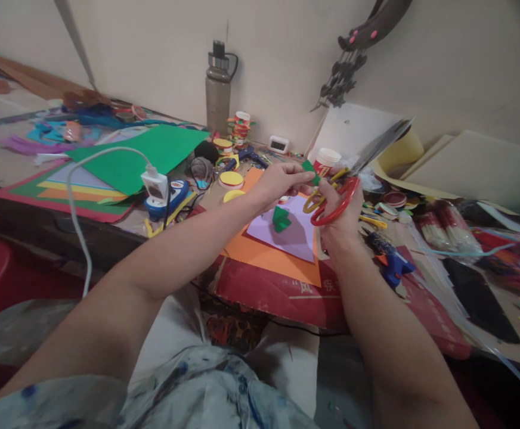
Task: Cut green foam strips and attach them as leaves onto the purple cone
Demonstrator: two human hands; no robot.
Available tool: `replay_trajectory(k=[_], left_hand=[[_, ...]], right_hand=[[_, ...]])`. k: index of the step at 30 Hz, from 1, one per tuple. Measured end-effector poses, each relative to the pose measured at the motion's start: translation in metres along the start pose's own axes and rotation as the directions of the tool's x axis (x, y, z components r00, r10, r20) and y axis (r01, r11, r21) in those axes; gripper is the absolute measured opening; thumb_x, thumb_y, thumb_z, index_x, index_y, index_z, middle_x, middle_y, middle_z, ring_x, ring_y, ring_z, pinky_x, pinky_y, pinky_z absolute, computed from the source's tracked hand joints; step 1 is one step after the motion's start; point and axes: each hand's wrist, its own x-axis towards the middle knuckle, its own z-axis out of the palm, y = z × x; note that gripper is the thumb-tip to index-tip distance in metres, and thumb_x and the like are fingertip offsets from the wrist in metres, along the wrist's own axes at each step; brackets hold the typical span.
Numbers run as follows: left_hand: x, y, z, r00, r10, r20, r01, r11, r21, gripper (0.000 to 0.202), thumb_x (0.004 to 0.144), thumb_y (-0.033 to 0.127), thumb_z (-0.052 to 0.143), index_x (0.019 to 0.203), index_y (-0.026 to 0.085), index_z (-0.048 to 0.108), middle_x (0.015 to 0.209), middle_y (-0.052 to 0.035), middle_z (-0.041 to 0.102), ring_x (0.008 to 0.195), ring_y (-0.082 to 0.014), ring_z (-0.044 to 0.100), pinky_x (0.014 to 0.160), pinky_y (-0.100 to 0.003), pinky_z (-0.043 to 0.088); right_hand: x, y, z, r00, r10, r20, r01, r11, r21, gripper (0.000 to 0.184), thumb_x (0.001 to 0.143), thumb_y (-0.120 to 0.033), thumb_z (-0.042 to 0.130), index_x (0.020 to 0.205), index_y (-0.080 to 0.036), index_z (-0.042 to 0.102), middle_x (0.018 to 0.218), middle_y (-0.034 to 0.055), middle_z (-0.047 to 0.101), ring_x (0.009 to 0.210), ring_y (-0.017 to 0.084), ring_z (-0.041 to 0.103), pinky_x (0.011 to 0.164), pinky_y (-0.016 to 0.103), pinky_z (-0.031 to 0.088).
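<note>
Out over the worktable, my left hand (282, 182) is closed, its fingertips pinching a small piece of green paper (310, 172). My right hand (343, 208) holds scissors (348, 201) with red and yellow loops, the handles hanging about the thumb. Its fingertips are close to the same green piece; whether they touch it I cannot tell. Below both hands, a folded green paper piece (280, 219) lies on a purple sheet (302, 241), which rests on an orange sheet (282, 268). The scissors' blades are mostly hidden.
A bottle (218, 89) and a paper cup (327, 159) stand toward the wall. Left are a large green sheet (148, 152) and a power strip (166, 199) with a white cable. A blue glue gun (392, 262) and a black phone-like slab (481, 298) lie right.
</note>
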Motion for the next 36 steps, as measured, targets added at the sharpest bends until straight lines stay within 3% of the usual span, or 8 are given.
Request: replay_trajectory(k=[4, 9, 16, 20, 22, 27, 36], left_hand=[[-0.003, -0.002, 0.006, 0.998, 0.024, -0.054, -0.028, 0.997, -0.074, 0.019, 0.092, 0.023, 0.079, 0.079, 0.015, 0.066, 0.066, 0.0020, 0.068, 0.056, -0.0041, 0.063, 0.055, -0.018, 0.034], [-0.006, 0.003, 0.008, 0.993, 0.040, -0.109, -0.053, 0.992, -0.113, 0.021, 0.097, 0.016, 0.070, 0.078, 0.015, 0.062, 0.060, 0.0027, 0.065, 0.055, -0.0044, 0.061, 0.053, -0.018, 0.033], [-0.002, 0.017, -0.002, 0.997, -0.002, -0.080, -0.001, 0.999, -0.032, 0.027, 0.091, 0.019, 0.079, 0.073, 0.013, 0.061, 0.057, 0.0017, 0.066, 0.050, -0.0025, 0.058, 0.053, -0.017, 0.034], [0.004, 0.025, -0.011, 0.999, -0.026, -0.046, 0.027, 1.000, 0.012, 0.027, 0.088, 0.019, 0.082, 0.071, 0.012, 0.062, 0.055, 0.0007, 0.065, 0.049, -0.0033, 0.059, 0.052, -0.017, 0.035], [0.007, 0.030, -0.018, 0.999, -0.039, -0.022, 0.040, 0.998, 0.042, 0.029, 0.086, 0.020, 0.085, 0.070, 0.012, 0.062, 0.054, 0.0004, 0.065, 0.048, -0.0042, 0.060, 0.052, -0.018, 0.035], [0.011, 0.044, -0.035, 0.998, -0.056, -0.025, 0.059, 0.991, 0.120, 0.033, 0.083, 0.021, 0.087, 0.065, 0.012, 0.061, 0.054, -0.0012, 0.064, 0.049, -0.0056, 0.060, 0.053, -0.020, 0.035], [0.011, 0.050, -0.044, 0.997, -0.072, -0.036, 0.077, 0.983, 0.165, 0.026, 0.095, 0.010, 0.070, 0.070, 0.012, 0.063, 0.054, -0.0012, 0.065, 0.050, -0.0057, 0.058, 0.053, -0.021, 0.031]], right_hand=[[-0.004, -0.005, 0.008, 0.999, 0.030, -0.036, -0.025, 0.991, 0.129, 0.047, 0.067, -0.038, 0.084, 0.091, -0.025, 0.047, 0.083, -0.0061, 0.061, 0.055, 0.007, 0.054, 0.045, 0.020, 0.045], [-0.009, -0.007, 0.011, 0.999, 0.049, -0.019, -0.047, 0.991, 0.124, 0.047, 0.065, -0.033, 0.084, 0.090, -0.025, 0.046, 0.080, -0.0066, 0.061, 0.054, 0.007, 0.054, 0.045, 0.021, 0.046], [-0.003, -0.008, 0.007, 0.985, 0.147, 0.090, -0.145, 0.989, -0.025, 0.045, 0.074, -0.049, 0.085, 0.091, -0.027, 0.049, 0.069, -0.0077, 0.051, 0.048, 0.008, 0.046, 0.041, 0.021, 0.038], [0.003, -0.016, 0.001, 0.966, 0.197, 0.167, -0.172, 0.973, -0.153, 0.049, 0.080, -0.066, 0.079, 0.098, -0.027, 0.054, 0.071, -0.0051, 0.056, 0.048, 0.009, 0.048, 0.041, 0.022, 0.038], [0.004, -0.022, -0.004, 0.945, 0.213, 0.249, -0.150, 0.957, -0.249, 0.051, 0.082, -0.071, 0.075, 0.097, -0.026, 0.055, 0.069, -0.0043, 0.057, 0.048, 0.009, 0.049, 0.042, 0.022, 0.038], [0.003, -0.037, -0.015, 0.834, 0.288, 0.471, -0.048, 0.887, -0.459, 0.057, 0.086, -0.080, 0.065, 0.087, -0.024, 0.055, 0.069, -0.0015, 0.060, 0.048, 0.009, 0.051, 0.042, 0.023, 0.041], [-0.003, -0.034, -0.014, 0.770, 0.333, 0.545, -0.036, 0.874, -0.484, 0.055, 0.088, -0.079, 0.064, 0.088, -0.024, 0.056, 0.065, -0.0019, 0.058, 0.046, 0.010, 0.049, 0.043, 0.024, 0.041]])
